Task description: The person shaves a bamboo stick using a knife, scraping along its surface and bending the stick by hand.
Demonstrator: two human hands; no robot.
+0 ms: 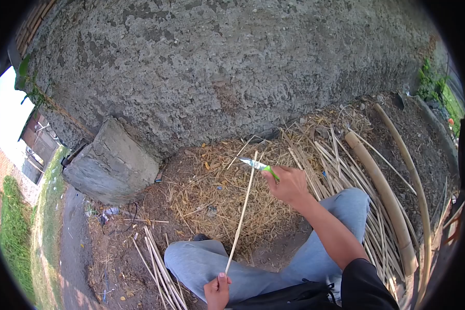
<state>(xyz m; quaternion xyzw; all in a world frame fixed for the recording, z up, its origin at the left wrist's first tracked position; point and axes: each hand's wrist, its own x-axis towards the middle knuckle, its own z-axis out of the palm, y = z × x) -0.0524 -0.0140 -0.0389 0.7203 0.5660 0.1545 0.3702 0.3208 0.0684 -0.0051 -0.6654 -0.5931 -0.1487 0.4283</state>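
My left hand [217, 292] is closed around the lower end of a thin pale bamboo strip [241, 219], which slants up and away from my lap. In my right hand [288, 184] is a knife [257, 165] with a green handle, its patterned blade pointing left. The blade crosses the strip near its far end in this view. Both hands are in front of my bent knees, in blue jeans [201, 263]. Shavings [217, 206] cover the ground beneath the strip.
Split bamboo strips [341, 170] lie heaped at my right, beside thick bamboo poles [382, 201]. More thin strips [157, 268] lie by my left knee. A rough wall [232, 67] rises ahead, with a concrete block [116, 160] at its left.
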